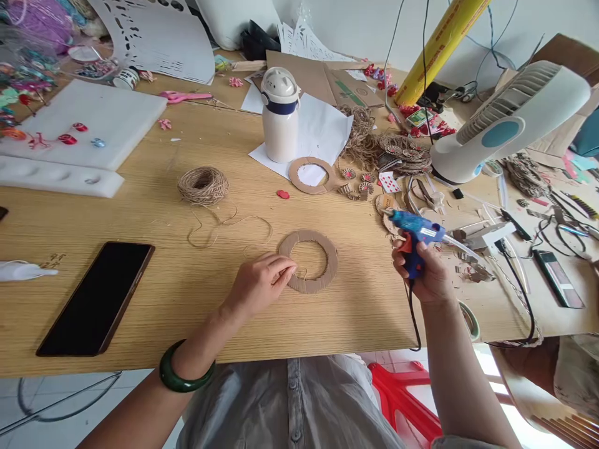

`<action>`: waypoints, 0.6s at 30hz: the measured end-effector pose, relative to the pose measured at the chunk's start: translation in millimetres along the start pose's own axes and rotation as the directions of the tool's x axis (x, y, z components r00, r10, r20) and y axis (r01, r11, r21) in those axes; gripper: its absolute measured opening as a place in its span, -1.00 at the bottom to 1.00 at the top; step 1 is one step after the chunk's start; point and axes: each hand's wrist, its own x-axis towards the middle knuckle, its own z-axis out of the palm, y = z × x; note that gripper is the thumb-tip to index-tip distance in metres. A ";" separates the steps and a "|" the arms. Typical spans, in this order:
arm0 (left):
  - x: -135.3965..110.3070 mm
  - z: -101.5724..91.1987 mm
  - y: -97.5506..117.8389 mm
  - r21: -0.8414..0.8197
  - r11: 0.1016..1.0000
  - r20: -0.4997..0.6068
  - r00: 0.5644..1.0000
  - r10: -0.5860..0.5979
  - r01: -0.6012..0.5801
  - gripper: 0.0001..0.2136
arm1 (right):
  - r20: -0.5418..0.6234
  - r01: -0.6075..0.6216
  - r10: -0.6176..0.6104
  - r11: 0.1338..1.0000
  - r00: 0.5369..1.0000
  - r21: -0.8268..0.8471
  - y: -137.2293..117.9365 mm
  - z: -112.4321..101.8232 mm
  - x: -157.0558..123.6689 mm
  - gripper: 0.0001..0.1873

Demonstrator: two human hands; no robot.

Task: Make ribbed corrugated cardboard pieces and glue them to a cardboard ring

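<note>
My left hand [262,280] is closed in a pinch on thin twine at the left edge of a flat cardboard ring [331,262], which lies on the table in front of me. A loose strand runs back from near that hand to a ball of brown twine [204,186]. In my right hand [429,274] is a blue hot glue gun [416,234], fingers wrapped round its handle near the orange trigger. Its nozzle points left, raised above the table, apart from the ring. A clear glue stick sticks out of its back, and a black cord hangs below.
A second cardboard ring [299,178] lies on white paper beside a white bottle [281,118]. At left are a black phone [96,299] and a white foam board [93,118]. A fan [510,118], twine bundles and tools crowd the right. Another person sits at far right.
</note>
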 end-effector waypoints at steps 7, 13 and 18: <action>8.8 -2.3 -5.9 0.067 0.997 -0.008 1.000 -0.027 0.028 -0.85 | 0.194 -0.084 0.073 0.995 0.978 0.049 23.8 41.9 16.4 -0.69; 24.8 -5.2 -2.0 0.062 0.997 -0.022 0.998 -0.052 0.053 -0.85 | 0.255 -0.092 0.061 0.990 0.965 0.111 16.5 62.6 34.5 -0.65; 29.1 1.7 23.2 -0.117 0.992 0.087 0.995 -0.044 0.054 -0.87 | 0.345 -0.145 0.114 0.987 0.932 0.066 21.6 68.3 40.9 -0.65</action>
